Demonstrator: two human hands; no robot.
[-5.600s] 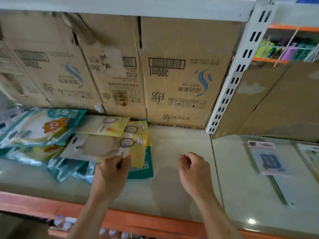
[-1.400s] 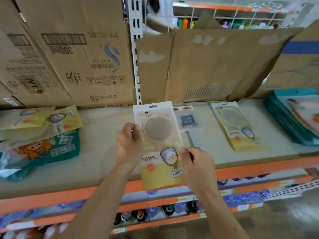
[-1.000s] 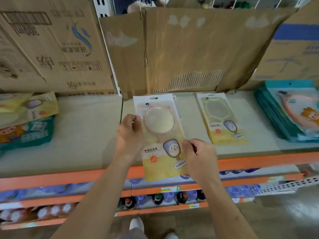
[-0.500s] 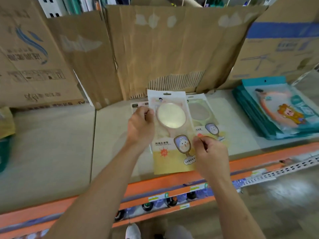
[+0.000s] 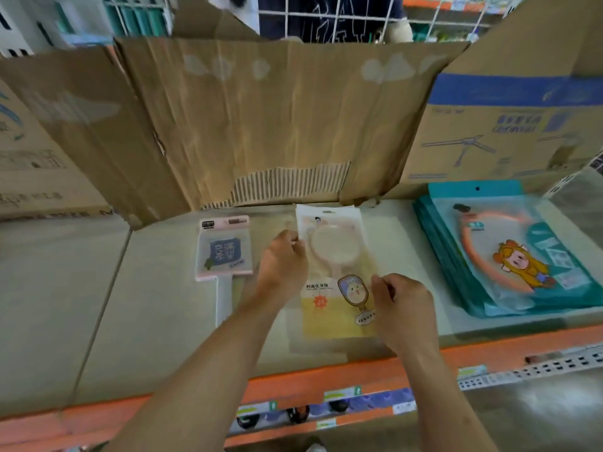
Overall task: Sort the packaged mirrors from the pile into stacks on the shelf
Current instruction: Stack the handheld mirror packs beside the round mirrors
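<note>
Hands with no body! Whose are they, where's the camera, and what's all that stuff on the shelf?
They belong to a person wearing a camera on their head, so you see what they see, looking down. The left hand and right hand each pinch an edge of a packaged mirror over the shelf. Left of it lies a pink packet. To the right sits a stack of teal packets. Behind them stands cardboard.

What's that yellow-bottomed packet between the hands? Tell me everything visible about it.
The packaged mirror is a flat clear plastic pouch, white at the top, yellow at the bottom, with a cartoon mirror sticker. Inside shows a round pinkish hand mirror. It lies over the shelf; the left hand pinches its left edge, the right hand its lower right edge.
</note>
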